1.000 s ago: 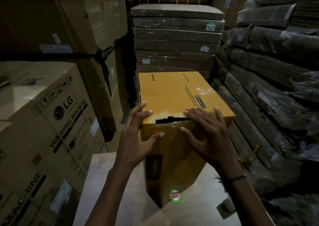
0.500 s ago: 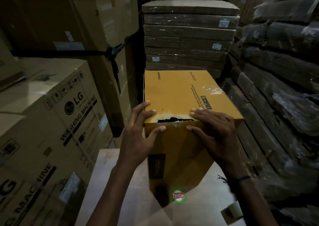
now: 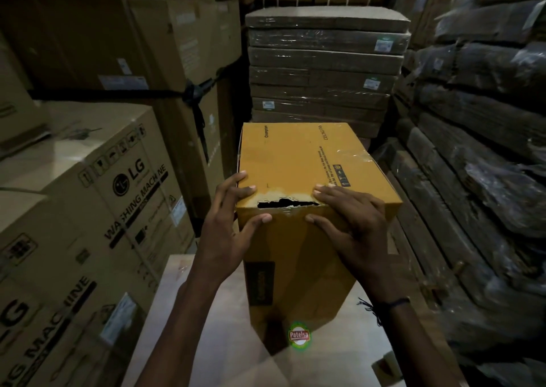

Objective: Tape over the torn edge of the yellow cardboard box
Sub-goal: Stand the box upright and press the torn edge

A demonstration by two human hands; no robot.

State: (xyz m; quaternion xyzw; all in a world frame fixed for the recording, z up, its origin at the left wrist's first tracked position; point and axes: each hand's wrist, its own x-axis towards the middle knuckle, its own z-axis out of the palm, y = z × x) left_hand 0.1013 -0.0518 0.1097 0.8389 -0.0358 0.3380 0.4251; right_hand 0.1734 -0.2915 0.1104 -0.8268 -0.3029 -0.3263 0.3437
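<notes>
Both hands bracket a jagged tear on a yellow cardboard box (image 3: 295, 162) in a dim storeroom. At the box's near left corner, the left hand (image 3: 229, 233) holds the carton with fingers spread straight along the top and side and the thumb pressed flat on the front face. Opposite it, the right hand (image 3: 351, 224) lies flat over the near right corner, fingers straight on the top panel, thumb extended on the front just below the tear; a dark thread bracelet (image 3: 387, 305) circles its wrist. The torn edge (image 3: 285, 203) runs along the top front fold between the two hands, a dark ragged gap with pale exposed paper above it. Clear tape (image 3: 354, 156) shines on the box's right top edge. The box, printed "CEILING FAN", stands upright on a pale flat surface (image 3: 206, 327). LG washing machine cartons (image 3: 97, 209) are stacked to the left, shrink-wrapped flat cartons (image 3: 322, 70) rise behind, and plastic-covered bundles (image 3: 478, 120) line the right.
</notes>
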